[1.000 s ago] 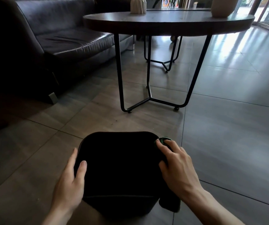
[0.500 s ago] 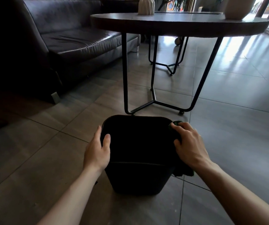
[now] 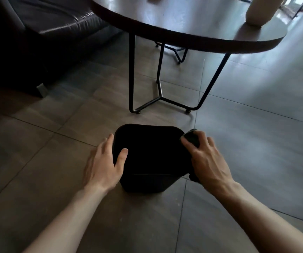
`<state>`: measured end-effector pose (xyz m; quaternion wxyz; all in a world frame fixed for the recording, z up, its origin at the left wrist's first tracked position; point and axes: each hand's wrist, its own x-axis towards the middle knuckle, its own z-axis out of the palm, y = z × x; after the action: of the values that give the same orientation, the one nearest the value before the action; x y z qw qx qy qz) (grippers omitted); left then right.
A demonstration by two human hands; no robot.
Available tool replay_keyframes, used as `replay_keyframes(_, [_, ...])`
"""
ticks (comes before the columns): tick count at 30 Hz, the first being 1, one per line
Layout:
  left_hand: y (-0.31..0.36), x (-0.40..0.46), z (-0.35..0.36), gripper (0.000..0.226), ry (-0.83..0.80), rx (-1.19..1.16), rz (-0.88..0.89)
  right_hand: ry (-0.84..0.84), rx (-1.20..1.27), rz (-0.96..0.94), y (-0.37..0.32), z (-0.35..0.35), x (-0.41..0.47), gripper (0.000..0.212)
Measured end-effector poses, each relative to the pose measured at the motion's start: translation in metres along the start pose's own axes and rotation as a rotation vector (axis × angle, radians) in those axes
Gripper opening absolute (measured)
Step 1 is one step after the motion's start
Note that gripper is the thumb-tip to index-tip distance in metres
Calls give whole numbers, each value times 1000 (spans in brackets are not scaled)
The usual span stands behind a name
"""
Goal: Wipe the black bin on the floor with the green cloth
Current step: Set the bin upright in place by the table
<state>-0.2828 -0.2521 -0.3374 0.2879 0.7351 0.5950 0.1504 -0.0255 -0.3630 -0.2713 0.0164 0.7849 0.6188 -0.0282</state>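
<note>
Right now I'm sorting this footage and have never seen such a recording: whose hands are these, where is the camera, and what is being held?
There is no machine here: a person wears one camera on the head, looking down at their own bare hands. A black bin stands on the tiled floor, in front of a round table and a dark sofa. The left hand lies open against the bin's left side. The right hand presses a green cloth against the bin's right rim.
</note>
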Motion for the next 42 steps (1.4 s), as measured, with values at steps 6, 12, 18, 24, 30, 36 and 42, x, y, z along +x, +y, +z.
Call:
replay_keyframes(6, [70,-54,-113,76,-103,241,105,-187,-68,-160,-52,-121,-35,91])
replay_keyframes(12, [156,-97,-267,75,-133,305,193,-309,-168,-264,-101,-276,-69,87])
replay_keyframes(18, [220,-108,-413,75,-79,239,198,-346,-17,-108,-130,-424,-84,67])
replay_keyframes(24, [247,-98,-467,78,-78,176,200,-218,114,1,-125,-491,-71,44])
replay_keyframes(30, [270,-58,-457,80,-75,208,228,-161,90,96,-86,-505,-28,37])
replay_keyframes(36, [309,18,-416,82,-94,266,223,-109,67,67,-20,-499,79,38])
replay_keyframes(42, [361,121,-365,82,-125,317,147,-43,145,18,49,-480,216,38])
